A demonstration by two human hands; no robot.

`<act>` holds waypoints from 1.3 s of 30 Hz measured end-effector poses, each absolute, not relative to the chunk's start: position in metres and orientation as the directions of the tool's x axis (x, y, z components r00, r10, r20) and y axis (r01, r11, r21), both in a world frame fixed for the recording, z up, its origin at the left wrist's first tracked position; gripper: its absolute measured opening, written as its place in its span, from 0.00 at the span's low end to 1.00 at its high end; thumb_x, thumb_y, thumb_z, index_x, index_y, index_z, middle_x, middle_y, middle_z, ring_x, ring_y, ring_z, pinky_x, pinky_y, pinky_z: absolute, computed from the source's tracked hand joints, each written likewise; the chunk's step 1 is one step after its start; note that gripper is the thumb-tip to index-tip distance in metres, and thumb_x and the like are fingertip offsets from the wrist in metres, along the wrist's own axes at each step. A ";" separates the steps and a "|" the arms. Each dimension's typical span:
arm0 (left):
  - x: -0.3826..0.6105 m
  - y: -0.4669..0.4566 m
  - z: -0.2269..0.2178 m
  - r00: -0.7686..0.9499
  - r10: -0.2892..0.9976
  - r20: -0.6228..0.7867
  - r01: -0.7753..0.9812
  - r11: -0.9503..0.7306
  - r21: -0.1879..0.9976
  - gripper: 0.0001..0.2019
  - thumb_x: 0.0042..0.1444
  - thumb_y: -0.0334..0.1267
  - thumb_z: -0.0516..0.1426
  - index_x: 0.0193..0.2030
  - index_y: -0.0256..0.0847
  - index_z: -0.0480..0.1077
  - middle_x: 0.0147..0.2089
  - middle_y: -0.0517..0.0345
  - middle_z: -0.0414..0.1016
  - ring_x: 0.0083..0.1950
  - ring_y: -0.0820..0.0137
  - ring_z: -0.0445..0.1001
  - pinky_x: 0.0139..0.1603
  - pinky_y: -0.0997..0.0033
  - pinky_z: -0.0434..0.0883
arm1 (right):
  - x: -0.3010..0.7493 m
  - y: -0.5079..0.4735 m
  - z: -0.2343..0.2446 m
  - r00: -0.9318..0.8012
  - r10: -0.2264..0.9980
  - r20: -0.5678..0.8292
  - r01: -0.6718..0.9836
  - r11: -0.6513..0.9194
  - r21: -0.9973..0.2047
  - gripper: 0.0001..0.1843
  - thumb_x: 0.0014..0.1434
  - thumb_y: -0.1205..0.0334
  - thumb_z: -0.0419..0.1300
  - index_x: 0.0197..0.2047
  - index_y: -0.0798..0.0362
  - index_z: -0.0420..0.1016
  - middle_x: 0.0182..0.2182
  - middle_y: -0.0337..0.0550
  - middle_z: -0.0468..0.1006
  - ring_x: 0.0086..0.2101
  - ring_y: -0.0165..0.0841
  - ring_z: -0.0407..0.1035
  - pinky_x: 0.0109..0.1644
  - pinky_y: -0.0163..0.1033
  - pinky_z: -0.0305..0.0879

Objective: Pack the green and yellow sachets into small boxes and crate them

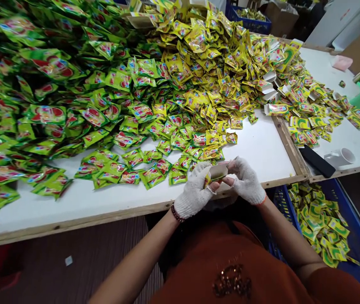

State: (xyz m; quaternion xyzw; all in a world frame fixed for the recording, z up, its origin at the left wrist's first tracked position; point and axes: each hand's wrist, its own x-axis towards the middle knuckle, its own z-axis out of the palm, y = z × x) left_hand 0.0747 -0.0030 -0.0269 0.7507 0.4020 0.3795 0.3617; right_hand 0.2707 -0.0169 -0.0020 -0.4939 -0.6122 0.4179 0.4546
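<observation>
Both my hands wear white knit gloves with the fingertips bare. My left hand [195, 191] and my right hand [247, 180] are closed together on a small open cardboard box [217, 172] with yellow-green print, held just above the table's front edge. Just beyond the box lie small green sachets [154, 171] in a loose row. A heap of yellow sachets [205, 55] rises behind them, and larger green packets [50, 84] pile up on the left.
The white table [259, 147] has a wooden rim. A second white table [345, 131] at right carries more sachets, a black flat object [317, 161] and a white cup [341, 157]. A blue crate [357, 249] of filled yellow-green boxes sits low right. Small empty boxes [275, 109] lie by the heap.
</observation>
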 end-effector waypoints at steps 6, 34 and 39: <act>0.072 -0.007 -0.037 0.078 0.985 0.152 0.113 -0.160 0.981 0.23 0.60 0.47 0.59 0.58 0.40 0.61 0.50 0.47 0.74 0.48 0.64 0.77 0.48 0.64 0.76 | 0.243 -0.011 -0.029 -0.105 0.969 0.223 0.253 0.243 -0.936 0.12 0.58 0.59 0.64 0.43 0.51 0.68 0.38 0.43 0.76 0.37 0.33 0.75 0.43 0.39 0.74; 0.024 0.003 0.013 0.327 0.930 0.166 0.403 -0.296 0.866 0.12 0.62 0.44 0.57 0.39 0.42 0.79 0.36 0.59 0.82 0.36 0.69 0.78 0.38 0.73 0.75 | 0.230 0.008 0.012 -0.462 0.841 0.281 0.528 0.515 -0.675 0.12 0.67 0.58 0.56 0.36 0.52 0.77 0.29 0.41 0.76 0.32 0.31 0.70 0.37 0.35 0.65; 0.019 0.003 0.009 0.367 0.899 0.238 0.401 -0.383 0.832 0.11 0.63 0.40 0.56 0.41 0.41 0.80 0.39 0.56 0.83 0.40 0.68 0.80 0.43 0.71 0.76 | 0.232 0.008 0.008 -0.470 0.818 0.331 0.470 0.549 -0.691 0.09 0.65 0.63 0.57 0.39 0.51 0.79 0.31 0.42 0.79 0.34 0.31 0.73 0.39 0.35 0.68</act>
